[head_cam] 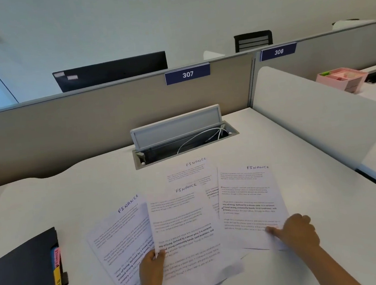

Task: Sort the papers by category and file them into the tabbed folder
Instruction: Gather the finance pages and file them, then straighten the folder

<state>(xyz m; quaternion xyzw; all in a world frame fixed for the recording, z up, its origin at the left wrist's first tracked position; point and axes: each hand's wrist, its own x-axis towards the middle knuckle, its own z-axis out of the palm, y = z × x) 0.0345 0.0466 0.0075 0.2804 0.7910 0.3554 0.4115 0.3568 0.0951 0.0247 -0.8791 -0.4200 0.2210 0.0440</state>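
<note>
The white bench (pixel 274 147) carries everything here, with a grey partition behind it and an open cable tray (pixel 184 140) sunk into its far edge; a white cable lies coiled in that tray.

At the near left lies the black tabbed folder (pixel 23 277), flat and closed, its pink and yellow tabs (pixel 58 279) sticking out of the right edge. No loose sheet shows between its covers, so nothing looks filed from this spread yet.

Four printed papers (pixel 186 229) fan out in the middle of the bench, overlapping, each headed FINANCE in handwriting, so they likely belong behind one tab. They are thin, light and floppy, and will slide easily on the smooth top; pinching an edge or corner and squaring them into one stack should handle better than lifting from the middle.

The left hand (pixel 152 267) has its fingers clamped on the lower left edge of the middle sheet, thumb on top. The right hand (pixel 294 233) has its fingers curled onto the bottom edge of the right sheet (pixel 248 205); whether it is pinching or merely pressing, I cannot tell.
</note>
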